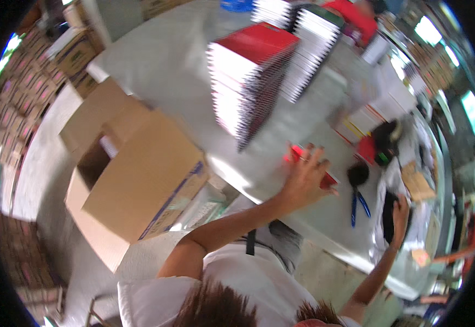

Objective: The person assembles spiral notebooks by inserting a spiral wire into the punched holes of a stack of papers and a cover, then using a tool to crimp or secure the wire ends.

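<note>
My left hand (305,177) is over the table with its fingers curved around a red object (329,180). Red shows between the fingers and beside the thumb; the blur hides what kind of thing it is. Farther right, my right hand (400,220) rests at a black, soft-looking item (390,218) on a pale cloth or sheet. Motion blur hides whether those fingers grip it. Between the hands lie blue-handled pliers (360,210) with their handles spread, next to a round black object (358,174).
An open cardboard box (145,180) stands at the table's left edge. Tall stacks of spiral-bound notebooks, one with a red cover (256,43), stand toward the back. White boxes (376,106) and a black-and-red tool (382,144) lie right. A person in red (355,19) is across the table.
</note>
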The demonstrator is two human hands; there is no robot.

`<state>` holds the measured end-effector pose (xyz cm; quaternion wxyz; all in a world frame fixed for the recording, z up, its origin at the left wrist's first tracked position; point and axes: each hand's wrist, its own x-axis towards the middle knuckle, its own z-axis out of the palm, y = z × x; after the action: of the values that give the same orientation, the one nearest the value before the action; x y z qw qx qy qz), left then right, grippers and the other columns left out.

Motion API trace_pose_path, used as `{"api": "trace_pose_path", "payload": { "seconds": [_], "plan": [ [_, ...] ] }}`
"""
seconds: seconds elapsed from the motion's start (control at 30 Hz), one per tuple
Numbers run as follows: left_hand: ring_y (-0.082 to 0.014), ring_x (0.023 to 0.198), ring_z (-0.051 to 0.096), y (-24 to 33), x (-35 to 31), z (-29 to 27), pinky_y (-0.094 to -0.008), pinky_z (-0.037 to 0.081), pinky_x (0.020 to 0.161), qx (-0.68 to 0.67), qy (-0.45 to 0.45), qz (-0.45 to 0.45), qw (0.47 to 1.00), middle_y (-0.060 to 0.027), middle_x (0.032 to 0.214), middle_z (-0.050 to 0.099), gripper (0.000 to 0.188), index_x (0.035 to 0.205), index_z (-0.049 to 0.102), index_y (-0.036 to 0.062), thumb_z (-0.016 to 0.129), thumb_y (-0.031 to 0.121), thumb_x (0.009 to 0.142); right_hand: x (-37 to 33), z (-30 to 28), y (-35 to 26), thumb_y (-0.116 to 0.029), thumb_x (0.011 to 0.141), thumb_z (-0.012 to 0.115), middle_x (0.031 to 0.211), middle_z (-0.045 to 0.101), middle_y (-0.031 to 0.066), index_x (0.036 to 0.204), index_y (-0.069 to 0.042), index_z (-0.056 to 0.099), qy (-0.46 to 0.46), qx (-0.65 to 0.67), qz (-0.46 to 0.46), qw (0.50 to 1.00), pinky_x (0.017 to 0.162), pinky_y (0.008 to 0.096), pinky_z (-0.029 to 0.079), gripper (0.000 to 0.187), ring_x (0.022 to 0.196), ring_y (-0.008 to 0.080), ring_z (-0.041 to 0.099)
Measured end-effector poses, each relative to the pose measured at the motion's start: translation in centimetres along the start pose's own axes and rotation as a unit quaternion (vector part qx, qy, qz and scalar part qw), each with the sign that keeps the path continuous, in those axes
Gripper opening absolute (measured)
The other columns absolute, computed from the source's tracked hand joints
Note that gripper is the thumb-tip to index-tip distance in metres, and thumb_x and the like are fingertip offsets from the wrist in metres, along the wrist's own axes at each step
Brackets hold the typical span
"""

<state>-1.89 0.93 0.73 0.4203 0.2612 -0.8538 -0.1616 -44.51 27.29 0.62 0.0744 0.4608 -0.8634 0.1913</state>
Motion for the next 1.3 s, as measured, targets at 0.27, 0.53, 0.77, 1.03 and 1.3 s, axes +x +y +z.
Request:
{"api": "trace_pose_path", "payload": {
  "seconds": [0.27, 0.53, 0.77, 1.03, 1.3],
  "plan": [
    [-0.0318, 0.119, 0.046, -0.9, 0.2, 0.0, -0.0642, 0.026, 0.102, 0.019, -0.009, -0.041, 0.999, -0.0078, 0.118, 0.053, 0.049, 0.095, 0.066, 0.0099, 0.088, 0.042, 0.064, 0.8, -4.8, -24.3, -0.019, 0.099, 0.063, 0.107, 0.071, 0.006, 0.12, -0.006, 0.069, -0.053, 0.19, -0.018, 0.98, 0.078, 0.027, 0.05, 0.026, 0.088, 0.0112, 0.062],
    [-0.0291, 0.113, 0.049, 0.0, 0.8, 0.4, -0.0597, 0.026, 0.1, 0.023, -0.022, -0.013, 0.999, -0.0034, 0.107, 0.055, 0.045, 0.093, 0.064, 0.013, 0.088, 0.036, 0.062, -2.1, 0.7, -29.6, -0.011, 0.091, 0.072, 0.1, 0.072, 0.0095, 0.113, -0.002, 0.07, -0.1, 0.315, -0.087, 0.94, 0.075, 0.0278, 0.052, 0.024, 0.083, 0.0158, 0.067],
    [-0.0291, 0.111, 0.049, -0.1, 0.8, 0.0, -0.0584, 0.028, 0.097, 0.036, -0.035, -0.014, 0.999, -0.0035, 0.103, 0.054, 0.046, 0.093, 0.064, 0.0134, 0.088, 0.036, 0.061, -1.9, 1.3, -30.9, -0.01, 0.091, 0.071, 0.092, 0.067, 0.0086, 0.111, -0.001, 0.07, -0.122, 0.311, -0.092, 0.938, 0.069, 0.0267, 0.049, 0.022, 0.076, 0.0137, 0.06],
    [-0.0292, 0.109, 0.049, -0.1, 1.0, -0.2, -0.058, 0.03, 0.095, 0.044, -0.048, -0.015, 0.998, -0.0039, 0.102, 0.055, 0.048, 0.095, 0.063, 0.0121, 0.087, 0.039, 0.063, -2.5, 2.5, -30.0, -0.008, 0.095, 0.065, 0.092, 0.065, 0.0081, 0.116, -0.001, 0.068, -0.168, 0.332, -0.108, 0.922, 0.069, 0.0262, 0.048, 0.023, 0.077, 0.0129, 0.058],
    [-0.0263, 0.105, 0.048, -0.4, 0.9, -0.3, -0.0588, 0.031, 0.09, 0.048, -0.052, 0.002, 0.998, -0.0022, 0.101, 0.054, 0.047, 0.097, 0.064, 0.0129, 0.087, 0.04, 0.067, -2.6, 3.1, -30.9, -0.007, 0.096, 0.064, 0.092, 0.066, 0.0078, 0.108, 0.002, 0.062, -0.142, 0.419, -0.085, 0.893, 0.076, 0.0267, 0.048, 0.015, 0.085, 0.0112, 0.061]
  ]
}}
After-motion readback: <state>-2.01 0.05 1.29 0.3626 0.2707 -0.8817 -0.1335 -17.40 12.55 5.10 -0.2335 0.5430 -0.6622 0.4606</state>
